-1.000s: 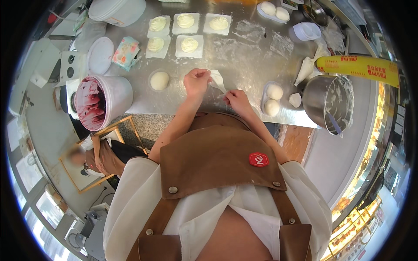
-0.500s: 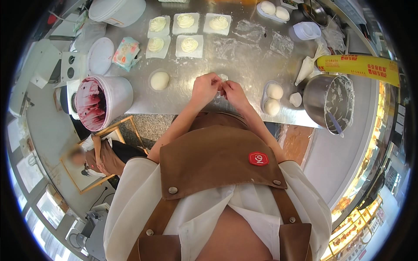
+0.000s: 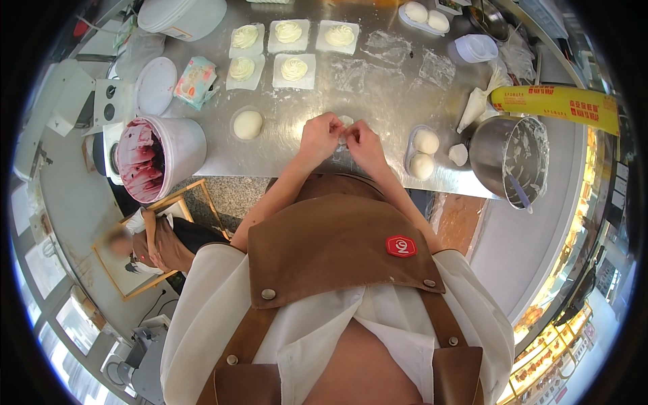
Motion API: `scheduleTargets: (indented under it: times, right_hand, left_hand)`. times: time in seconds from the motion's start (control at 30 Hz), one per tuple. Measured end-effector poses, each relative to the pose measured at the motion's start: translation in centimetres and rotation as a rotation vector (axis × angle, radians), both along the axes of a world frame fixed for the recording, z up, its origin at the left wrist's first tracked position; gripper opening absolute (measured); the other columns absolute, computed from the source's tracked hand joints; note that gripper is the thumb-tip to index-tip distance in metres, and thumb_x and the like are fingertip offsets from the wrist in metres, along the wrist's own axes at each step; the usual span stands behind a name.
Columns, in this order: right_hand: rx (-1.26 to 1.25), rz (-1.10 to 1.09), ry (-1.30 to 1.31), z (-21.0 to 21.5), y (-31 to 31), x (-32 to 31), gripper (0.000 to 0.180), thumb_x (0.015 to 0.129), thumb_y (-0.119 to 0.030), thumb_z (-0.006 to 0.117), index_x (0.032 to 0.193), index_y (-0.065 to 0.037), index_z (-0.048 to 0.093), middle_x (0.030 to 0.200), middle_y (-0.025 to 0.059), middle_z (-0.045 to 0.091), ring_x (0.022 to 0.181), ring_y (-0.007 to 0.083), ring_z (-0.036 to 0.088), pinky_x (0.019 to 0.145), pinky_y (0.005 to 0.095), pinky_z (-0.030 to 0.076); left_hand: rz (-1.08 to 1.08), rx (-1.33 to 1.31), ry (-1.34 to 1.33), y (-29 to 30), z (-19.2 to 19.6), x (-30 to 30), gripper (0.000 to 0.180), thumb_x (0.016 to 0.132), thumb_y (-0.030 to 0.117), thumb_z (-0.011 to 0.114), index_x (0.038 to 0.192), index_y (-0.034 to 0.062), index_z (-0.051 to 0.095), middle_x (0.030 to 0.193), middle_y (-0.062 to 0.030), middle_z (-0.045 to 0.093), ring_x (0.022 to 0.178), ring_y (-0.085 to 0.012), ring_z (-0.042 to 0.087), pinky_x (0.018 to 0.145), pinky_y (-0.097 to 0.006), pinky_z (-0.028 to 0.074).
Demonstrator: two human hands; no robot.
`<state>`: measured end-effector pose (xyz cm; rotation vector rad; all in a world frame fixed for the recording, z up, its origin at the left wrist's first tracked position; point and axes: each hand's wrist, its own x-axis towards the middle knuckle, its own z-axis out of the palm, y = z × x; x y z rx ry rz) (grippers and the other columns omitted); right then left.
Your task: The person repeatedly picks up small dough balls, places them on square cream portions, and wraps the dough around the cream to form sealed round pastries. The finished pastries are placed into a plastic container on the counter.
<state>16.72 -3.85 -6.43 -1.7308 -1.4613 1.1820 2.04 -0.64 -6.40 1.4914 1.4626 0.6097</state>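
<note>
At the near middle of the steel table [image 3: 283,155], my left hand [image 3: 319,137] and my right hand [image 3: 365,146] are close together. Fingers of both pinch a small white dough-like piece [image 3: 346,121]; most of it is hidden behind them. Left of my hands, a round white ball [image 3: 248,125] rests on a clear round base. To the right, two more white balls [image 3: 424,152] sit in a clear plastic tray [image 3: 409,160]. Farther back, several pale cream swirls [image 3: 293,69] lie on square white sheets [image 3: 280,84].
A white bucket [image 3: 189,150] smeared dark red inside stands left. A steel bowl [image 3: 487,156] with a spatula, a piping bag [image 3: 474,108] and a yellow roll [image 3: 553,106] are right. A soft pack [image 3: 196,82] lies back left. Another person [image 3: 162,239] is beyond the table's left.
My right hand's fingers have shifted slightly at the white piece, and its knuckles have turned a little. Everything else on the table stays put.
</note>
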Motion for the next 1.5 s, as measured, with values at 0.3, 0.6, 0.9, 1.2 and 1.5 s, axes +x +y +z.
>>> scheduleTargets:
  times: [0.3,0.6,0.9,1.2,1.5]
  right_hand:
    - [0.082,-0.038,0.011,0.8,0.5,-1.2,0.018,0.08,-0.008,0.068,0.092,-0.003,0.056,0.071,0.016,0.064,0.066,0.0337,0.065,0.061,0.0415,0.051]
    - [0.169,-0.049,-0.044,0.4,0.3,-0.8,0.015,0.083,-0.011,0.07,0.086,-0.002,0.058,0.071,0.0187,0.065,0.064,0.0354,0.065,0.056,0.0414,0.05]
    - [0.205,-0.041,-0.064,-0.1,0.2,-0.5,0.012,0.09,-0.01,0.064,0.085,0.0,0.058,0.068,0.0131,0.065,0.057,0.0194,0.061,0.055,0.0313,0.048]
    - [0.139,-0.133,0.022,-0.2,0.3,-0.3,0.007,0.092,-0.006,0.06,0.087,-0.002,0.057,0.067,0.0072,0.064,0.061,0.0101,0.06,0.056,0.0273,0.048]
    - [0.138,-0.18,0.269,0.1,0.5,-0.3,0.006,0.094,-0.007,0.057,0.092,-0.002,0.058,0.069,0.0083,0.065,0.061,0.0133,0.064,0.054,0.028,0.049]
  left_hand:
    - [0.036,-0.015,-0.03,-0.1,0.5,0.2,0.005,0.084,0.005,0.068,0.085,-0.0004,0.067,0.079,-0.0137,0.07,0.072,-0.0199,0.069,0.065,-0.031,0.054]
    - [-0.007,0.058,-0.186,0.1,1.1,-0.1,0.013,0.089,0.007,0.053,0.101,0.0072,0.049,0.074,-0.0148,0.067,0.067,-0.0296,0.068,0.059,-0.038,0.05]
    - [0.069,0.08,-0.221,-0.3,0.7,-0.3,0.012,0.087,0.003,0.054,0.092,0.0021,0.065,0.076,-0.0146,0.067,0.068,-0.0251,0.068,0.063,-0.033,0.052]
    - [0.053,0.182,-0.128,-0.5,0.6,0.0,0.008,0.077,0.001,0.073,0.084,0.0014,0.07,0.081,-0.0083,0.059,0.066,-0.0164,0.059,0.062,-0.028,0.049]
    - [0.029,0.149,-0.187,-0.8,1.1,0.2,0.008,0.077,0.001,0.074,0.082,-0.0001,0.068,0.08,-0.0073,0.058,0.066,-0.0139,0.058,0.061,-0.027,0.049]
